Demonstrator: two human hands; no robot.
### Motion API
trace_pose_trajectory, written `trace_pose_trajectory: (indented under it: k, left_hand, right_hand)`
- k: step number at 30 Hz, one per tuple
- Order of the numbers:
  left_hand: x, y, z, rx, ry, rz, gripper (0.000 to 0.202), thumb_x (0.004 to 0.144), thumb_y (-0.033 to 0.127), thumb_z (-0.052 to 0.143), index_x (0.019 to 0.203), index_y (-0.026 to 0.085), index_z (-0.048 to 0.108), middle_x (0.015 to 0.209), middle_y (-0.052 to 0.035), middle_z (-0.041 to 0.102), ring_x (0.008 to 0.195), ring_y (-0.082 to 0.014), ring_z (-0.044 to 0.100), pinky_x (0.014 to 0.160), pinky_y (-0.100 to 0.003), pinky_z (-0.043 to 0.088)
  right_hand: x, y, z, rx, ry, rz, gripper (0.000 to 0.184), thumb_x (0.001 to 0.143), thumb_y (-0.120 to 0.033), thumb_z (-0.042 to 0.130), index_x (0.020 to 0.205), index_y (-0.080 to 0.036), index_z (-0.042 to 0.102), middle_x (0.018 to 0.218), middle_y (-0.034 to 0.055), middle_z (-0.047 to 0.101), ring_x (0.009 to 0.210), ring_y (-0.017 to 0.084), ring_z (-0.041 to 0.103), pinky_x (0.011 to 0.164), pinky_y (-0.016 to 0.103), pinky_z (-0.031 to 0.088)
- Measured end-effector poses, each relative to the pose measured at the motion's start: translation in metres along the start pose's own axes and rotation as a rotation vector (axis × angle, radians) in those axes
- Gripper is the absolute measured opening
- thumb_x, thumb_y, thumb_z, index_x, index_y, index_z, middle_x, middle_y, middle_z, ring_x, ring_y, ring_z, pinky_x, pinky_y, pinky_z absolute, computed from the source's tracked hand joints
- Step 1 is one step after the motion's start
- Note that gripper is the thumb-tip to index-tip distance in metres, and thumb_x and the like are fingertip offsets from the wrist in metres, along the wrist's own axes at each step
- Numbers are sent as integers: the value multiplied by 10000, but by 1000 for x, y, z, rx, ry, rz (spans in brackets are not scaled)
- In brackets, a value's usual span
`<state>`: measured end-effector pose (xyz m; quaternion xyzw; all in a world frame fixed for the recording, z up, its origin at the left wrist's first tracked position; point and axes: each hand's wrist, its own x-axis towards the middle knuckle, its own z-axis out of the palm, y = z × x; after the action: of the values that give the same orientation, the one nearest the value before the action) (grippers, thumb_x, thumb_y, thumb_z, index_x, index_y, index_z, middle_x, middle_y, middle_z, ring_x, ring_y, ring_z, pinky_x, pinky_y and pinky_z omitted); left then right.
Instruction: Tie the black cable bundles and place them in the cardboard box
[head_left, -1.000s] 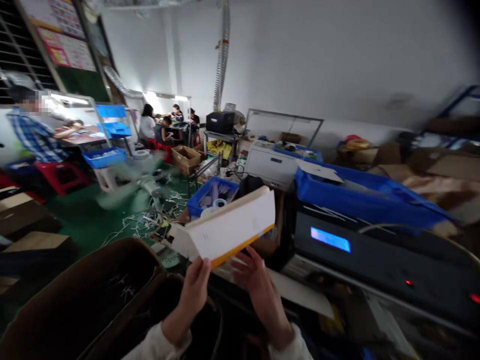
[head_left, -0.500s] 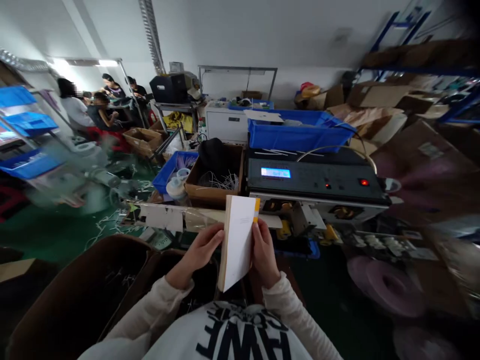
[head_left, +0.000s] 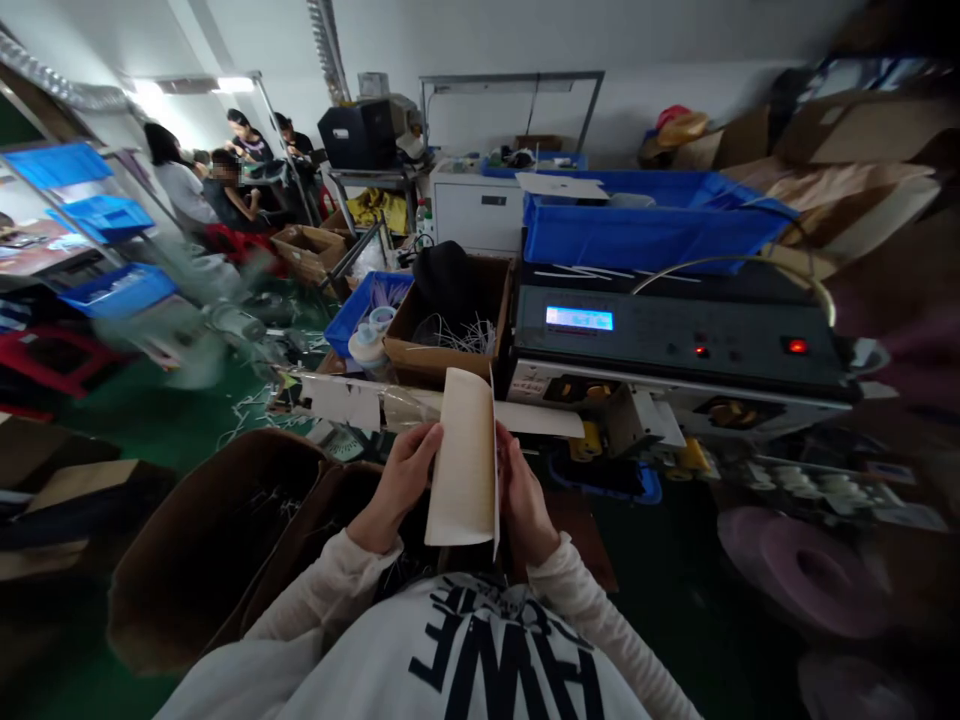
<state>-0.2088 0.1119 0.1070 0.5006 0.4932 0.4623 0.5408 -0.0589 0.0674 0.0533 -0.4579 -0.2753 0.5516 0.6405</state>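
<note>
Book (head_left: 461,465): one, standing open between the hands, in front of the shirt (head_left: 510,665) at the near middle. It is no longer showing its white, orange-edged outside; a cream page is now facing the wearer, bowing slightly. A thin white leaf, probably the cover, is standing edge-on at right. Print: too small to tell.

Left hand (head_left: 397,487): gripping the book's left edge, thumb in front.

Right hand (head_left: 526,500): lying against the white leaf, fingertips partly hidden; gripping or only supporting, cannot tell.

Meaning, as judged: the handling is now passing from the outside to the inner pages.

Surroundings: cardboard box (head_left: 439,360), standing just beyond the book; machine (head_left: 660,335), showing a lit display, far right; brown bin (head_left: 176,580), standing near left.
</note>
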Motion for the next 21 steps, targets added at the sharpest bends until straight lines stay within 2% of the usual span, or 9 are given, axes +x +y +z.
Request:
trace_pose_trajectory:
  k: [2, 5, 7, 10, 16, 21]
  left_hand:
    - [2, 2, -6, 13, 66, -5, 427, 719, 569, 644, 777, 148, 685, 761, -25, 636, 681, -130, 508, 609, -215, 402]
    - [7, 9, -16, 48, 124, 51, 417, 736, 563, 630, 721, 147, 658, 705, -16, 606, 644, -123, 480, 585, -214, 389]
    - [10, 14, -21, 93, 108, 138, 407, 758, 543, 622, 666, 147, 629, 648, -7, 566, 622, -118, 449, 569, -213, 370]
    - [13, 18, -19, 160, 55, 218, 393, 790, 504, 607, 617, 150, 597, 592, 4, 505, 603, -116, 416, 552, -216, 345]
    - [9, 16, 5, 22, 23, 69, 370, 719, 522, 669, 621, 167, 631, 637, -4, 580, 650, -139, 480, 584, -218, 394]
    - [4, 15, 18, -26, -89, -21, 403, 707, 558, 672, 679, 156, 676, 671, -12, 614, 663, -140, 501, 598, -218, 415]
  right_hand:
    - [-5, 3, -3, -38, -56, 67, 562, 899, -612, 382, 1348, -288, 477, 1359, 18, 532, 1216, 225, 511, 964, 379, 458]
    - [-13, 2, -13, -201, -36, 29, 510, 911, -590, 387, 1283, -276, 543, 1380, 31, 501, 1226, 228, 482, 958, 378, 445]
    - [-17, -4, -18, -197, -1, -25, 476, 917, -571, 393, 1231, -260, 569, 1353, 53, 514, 1195, 229, 498, 940, 384, 451]
    - [-25, -17, -21, -67, -17, -69, 464, 922, -562, 387, 1264, -274, 509, 1306, 79, 532, 1118, 235, 554, 897, 410, 481]
    - [-43, -36, -13, -47, -160, -138, 634, 901, -505, 495, 1455, -370, 217, 1446, 79, 388, 1225, 255, 501, 962, 452, 467]
    - [-49, -38, -13, -46, -154, -157, 646, 902, -501, 499, 1463, -393, 198, 1486, 62, 334, 1239, 250, 491, 983, 446, 453]
